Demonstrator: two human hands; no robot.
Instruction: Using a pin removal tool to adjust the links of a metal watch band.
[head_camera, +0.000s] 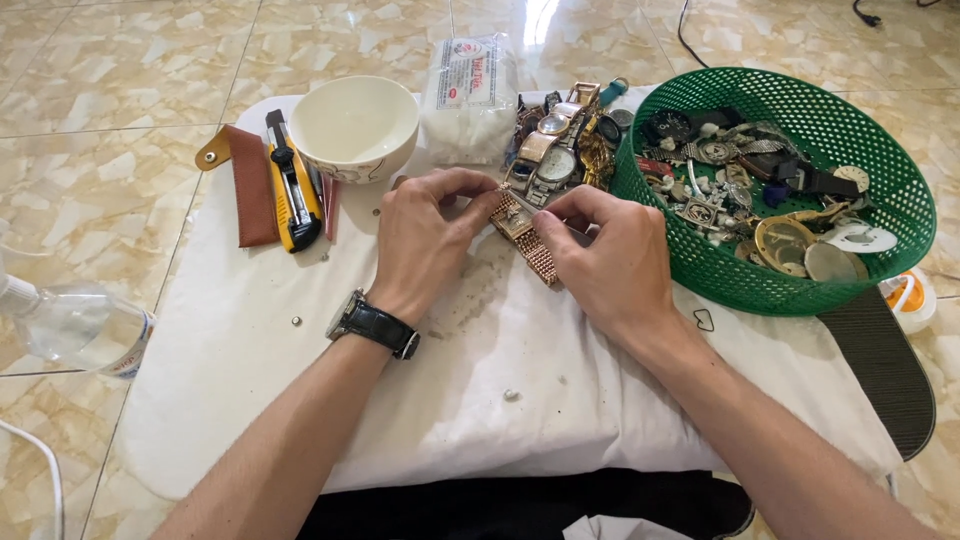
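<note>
Though small, the gold mesh-band watch (525, 235) looks dense yet floppy in the strap, w/ a fragile crystal; best held by the case edges. It lies on the white cloth (300, 390), just left of the green basket (790, 290). Left hand (425, 235) grip pinches the case end; right hand (600, 255) grip is closed on the band & a thin tool.

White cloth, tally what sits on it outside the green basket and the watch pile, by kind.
White bowl: 1
Yellow utility knife: 1
Brown leather sheath: 1
Cotton packet: 1
Gold mesh-band watch, held by left hand and right hand: 1
Total: 5
</note>
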